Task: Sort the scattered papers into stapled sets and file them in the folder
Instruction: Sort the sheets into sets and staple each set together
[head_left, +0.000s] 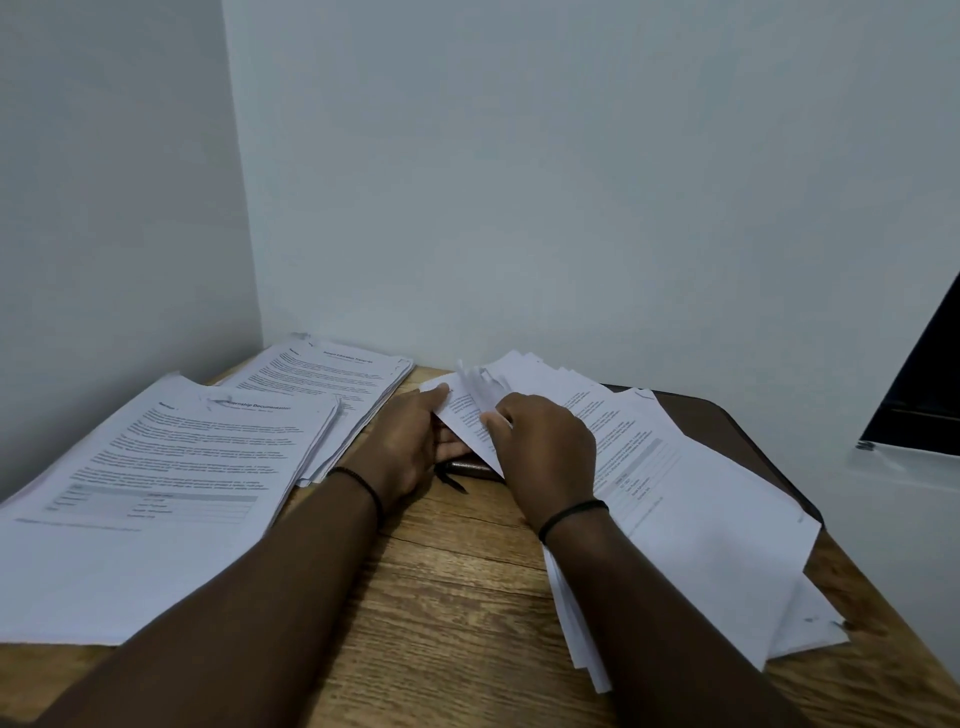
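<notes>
office corner: wooden desk (457, 587) against bare walls (571, 182), printed paper stacks (171, 467).

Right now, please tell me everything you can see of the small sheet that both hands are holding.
The sheet is white paper with lines of small black print, too blurred to read. It is lifted at a tilt above the table, its far corner raised. The left hand pinches its left edge, thumb on top; the right hand holds its right side with curled fingers. It overlaps the loose pile on the right. A dark object lies beneath it.
</notes>
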